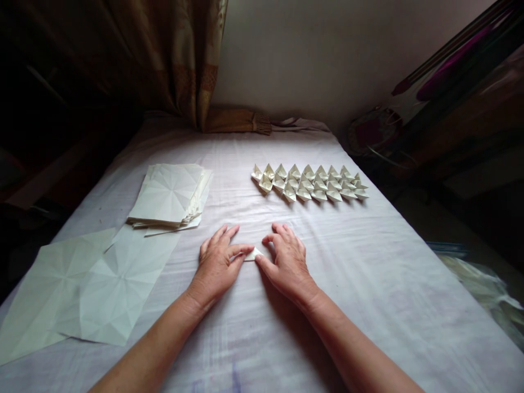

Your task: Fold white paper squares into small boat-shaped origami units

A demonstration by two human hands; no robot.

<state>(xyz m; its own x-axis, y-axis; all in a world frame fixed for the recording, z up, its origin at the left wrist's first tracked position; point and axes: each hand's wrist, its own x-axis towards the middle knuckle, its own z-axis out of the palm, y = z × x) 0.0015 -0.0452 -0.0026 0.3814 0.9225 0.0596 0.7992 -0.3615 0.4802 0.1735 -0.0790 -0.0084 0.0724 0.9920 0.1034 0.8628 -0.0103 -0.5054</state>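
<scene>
A small white piece of folded paper (252, 254) lies on the bed sheet between my two hands. My left hand (219, 259) holds its left side with thumb and index finger, the other fingers stretched forward over the sheet. At its right corner, the thumb of my right hand (289, 259) presses down, while that hand's fingers curve above the sheet. Fingertips cover part of the paper. Beyond my right hand stand rows of small folded paper boats (311, 183), set close together.
A stack of creased paper squares (170, 194) lies at the left. Nearer me are loose creased sheets (118, 286), overlapping. The pale sheet (368, 305) covers the bed. A patterned curtain (192, 65) hangs at the back left, and a plastic bag (487, 284) sits off the right edge.
</scene>
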